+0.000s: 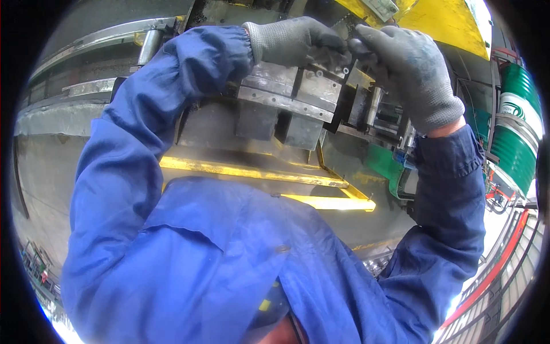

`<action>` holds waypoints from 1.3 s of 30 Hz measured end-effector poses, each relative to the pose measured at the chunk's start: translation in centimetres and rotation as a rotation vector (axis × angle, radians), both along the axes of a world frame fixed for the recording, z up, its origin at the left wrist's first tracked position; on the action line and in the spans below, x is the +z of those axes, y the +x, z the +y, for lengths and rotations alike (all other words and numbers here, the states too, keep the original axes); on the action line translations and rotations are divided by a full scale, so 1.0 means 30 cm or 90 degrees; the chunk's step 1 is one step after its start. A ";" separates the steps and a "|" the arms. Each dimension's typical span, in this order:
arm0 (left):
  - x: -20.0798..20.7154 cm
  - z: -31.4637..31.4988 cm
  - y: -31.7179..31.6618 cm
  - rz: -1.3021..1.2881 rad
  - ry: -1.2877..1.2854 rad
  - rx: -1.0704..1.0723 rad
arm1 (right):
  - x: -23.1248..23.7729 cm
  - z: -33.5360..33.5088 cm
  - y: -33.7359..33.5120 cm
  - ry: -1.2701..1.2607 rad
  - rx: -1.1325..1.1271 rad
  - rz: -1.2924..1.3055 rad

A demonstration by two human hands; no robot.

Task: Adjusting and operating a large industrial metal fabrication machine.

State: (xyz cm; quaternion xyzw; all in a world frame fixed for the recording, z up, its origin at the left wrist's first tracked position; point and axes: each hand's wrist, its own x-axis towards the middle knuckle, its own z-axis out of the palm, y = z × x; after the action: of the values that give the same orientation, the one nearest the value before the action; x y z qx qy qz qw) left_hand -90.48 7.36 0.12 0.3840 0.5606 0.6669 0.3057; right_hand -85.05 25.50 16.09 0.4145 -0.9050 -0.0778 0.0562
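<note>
Both my hands wear grey knitted work gloves and are raised over a metal fixture (286, 92) of steel blocks and bolted plates. My left hand (301, 43) reaches in from the left, its fingers curled together above the fixture's blocks. Close to its fingertips, on the right, is my right hand (407, 71), with thumb and fingers bent inward in a pinch. A narrow gap shows between the two hands. Whatever either hand grips is hidden by the dark glove fingers. Below the hands, a drilled steel bar (289, 103) runs along the fixture's near edge.
A yellow metal frame (252, 172) lies below the fixture, near my body. At the upper right hangs a yellow machine panel (444, 26). A green drum (518, 126) stands at far right. Steel rails (94, 43) extend to the left, with a cylinder (150, 47) beside them.
</note>
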 end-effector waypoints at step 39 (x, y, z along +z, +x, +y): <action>0.117 -0.033 0.037 0.303 -0.249 0.059 | -0.009 -0.133 0.155 -0.149 -0.322 -0.136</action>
State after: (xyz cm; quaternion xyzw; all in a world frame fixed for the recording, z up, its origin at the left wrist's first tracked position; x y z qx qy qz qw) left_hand -89.36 6.37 3.64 0.4370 0.7510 0.4512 0.2034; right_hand -80.40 21.52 15.84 0.1726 -0.9831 0.0596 -0.0128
